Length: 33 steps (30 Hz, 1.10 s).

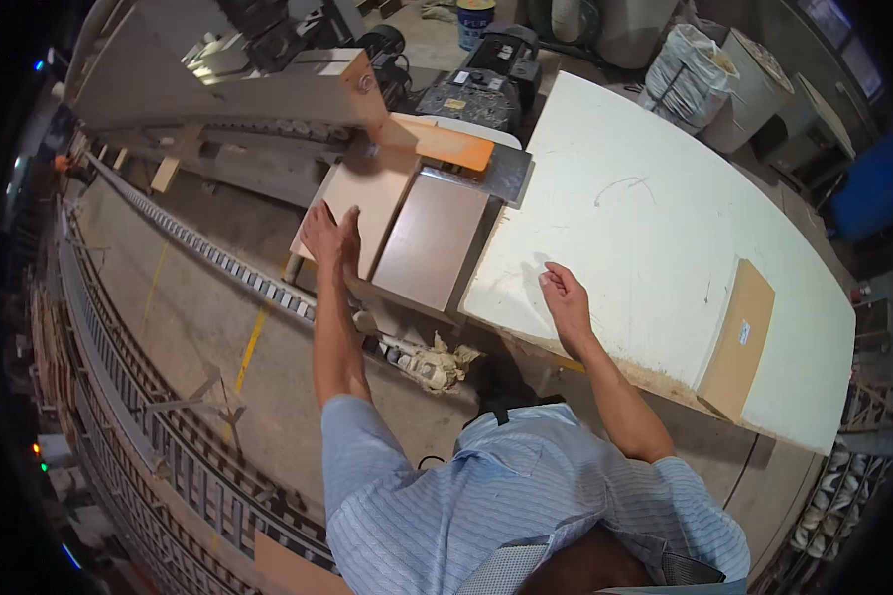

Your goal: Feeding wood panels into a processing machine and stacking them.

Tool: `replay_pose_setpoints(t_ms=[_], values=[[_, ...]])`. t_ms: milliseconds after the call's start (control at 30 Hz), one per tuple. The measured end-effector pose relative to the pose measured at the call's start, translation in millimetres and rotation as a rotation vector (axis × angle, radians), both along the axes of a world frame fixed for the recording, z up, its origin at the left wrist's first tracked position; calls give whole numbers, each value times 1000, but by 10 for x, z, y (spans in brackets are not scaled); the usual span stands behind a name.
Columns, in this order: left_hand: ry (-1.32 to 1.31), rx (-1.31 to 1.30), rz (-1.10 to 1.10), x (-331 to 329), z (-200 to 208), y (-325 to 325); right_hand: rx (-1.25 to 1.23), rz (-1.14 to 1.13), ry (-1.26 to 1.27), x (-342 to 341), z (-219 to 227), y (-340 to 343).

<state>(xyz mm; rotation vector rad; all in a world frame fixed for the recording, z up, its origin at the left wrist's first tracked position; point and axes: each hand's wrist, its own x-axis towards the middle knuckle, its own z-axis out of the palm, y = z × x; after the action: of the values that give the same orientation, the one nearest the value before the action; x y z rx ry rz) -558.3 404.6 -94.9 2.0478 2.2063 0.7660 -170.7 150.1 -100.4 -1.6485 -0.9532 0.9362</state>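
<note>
My left hand (332, 236) lies on the near end of a pale wooden panel (380, 213), its fingers stretched out and the thumb apart. The panel rests on the machine's bed, and its far end reaches a shadowed spot beside an orange guard (456, 147). To the right of the panel is a smooth brownish machine plate (432, 238). My right hand (566, 302) is over the near left edge of a large white tabletop (655, 208), fingers loosely bent and apart, with nothing visible in it. Whether it touches the top I cannot tell.
A tan board (739, 342) with a white label lies at the right of the tabletop. A long chain-like conveyor rail (208, 258) runs off to the far left. Behind stand a black motor unit (481, 84), a blue bucket (474, 25) and a filled plastic sack (690, 79).
</note>
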Motion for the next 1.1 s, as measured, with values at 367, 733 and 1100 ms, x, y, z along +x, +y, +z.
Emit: replay_pose_setpoints(t_ms=[367,733,1100], values=[[-127,0,-234,1681,30,-1566,-69,168,262,-361,130,625],[-471,-180,-598,3701,276,-3222,-2,-675,-179,1256,390,-1016],[-724,-363,-1256,5597,404,-4580,-58,-899,-167,3404,629,-3055]])
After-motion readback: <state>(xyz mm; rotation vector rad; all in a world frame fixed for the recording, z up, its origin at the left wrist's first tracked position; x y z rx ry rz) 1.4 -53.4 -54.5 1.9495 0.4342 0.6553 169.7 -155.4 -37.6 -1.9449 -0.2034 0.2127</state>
